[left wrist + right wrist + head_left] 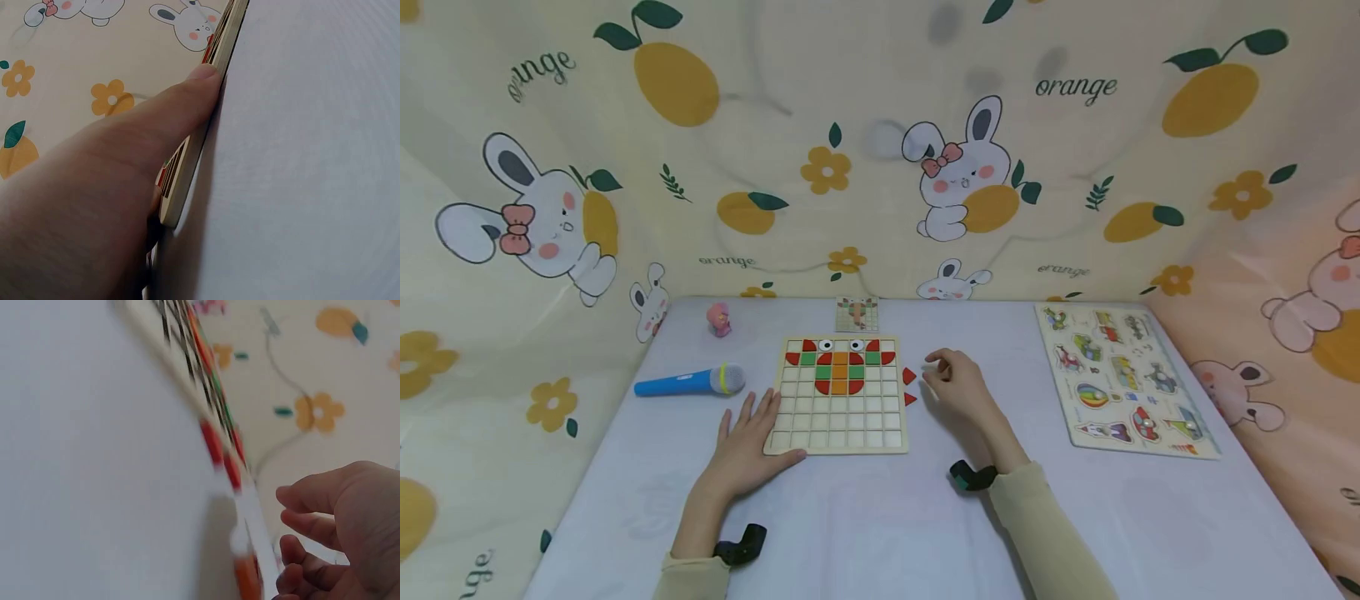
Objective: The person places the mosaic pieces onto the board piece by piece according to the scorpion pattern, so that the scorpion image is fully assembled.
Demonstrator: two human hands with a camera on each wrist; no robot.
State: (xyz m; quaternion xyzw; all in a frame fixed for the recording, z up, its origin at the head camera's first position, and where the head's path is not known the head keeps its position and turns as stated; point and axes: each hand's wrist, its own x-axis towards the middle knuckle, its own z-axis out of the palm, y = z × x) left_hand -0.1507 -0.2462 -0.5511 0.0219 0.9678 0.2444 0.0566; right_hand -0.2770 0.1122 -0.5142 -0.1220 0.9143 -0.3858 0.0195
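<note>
A square wooden grid board (838,429) lies on the table, its upper cells holding red, green and orange tiles and two eye tiles. My left hand (741,454) rests at the board's lower left corner with fingers spread; in the left wrist view its thumb (181,103) lies along the board's edge. Two loose red tiles (910,377) sit just off the board's right side. My right hand (958,387) hovers right of those tiles, fingers loosely bent. In the right wrist view the thumb and fingers of the right hand (340,531) are apart, with nothing between them.
Behind the board is a small pattern card (857,315). A blue toy microphone (681,383) lies to the left, with a small pink figurine (718,319) farther back. At the right lies a picture puzzle board (1123,383). A printed curtain (880,100) encloses the table (865,533).
</note>
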